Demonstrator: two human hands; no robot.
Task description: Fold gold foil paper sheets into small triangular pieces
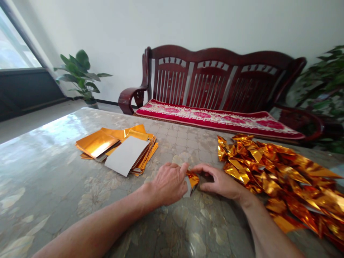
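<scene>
Between my hands, low over the table, is a small piece of gold foil paper (192,178), partly folded, with its pale backing showing on the near left side. My left hand (170,182) has its fingers closed on the left part of the paper and covers that part. At the right edge, my right hand (221,182) curves round, its index finger touching the far corner and its thumb close to the near side. Left of my hands lies a stack of flat gold foil sheets (98,141), with a grey-backed sheet (127,154) on top. Folded gold foil pieces (268,166) are heaped at the right.
The table (94,200) has a glossy, floral-patterned cover. Beyond it stands a dark wooden bench (212,77) with a red floral seat cover (204,115). A potted plant (83,73) is at the back left, and leafy greenery (326,82) at the right.
</scene>
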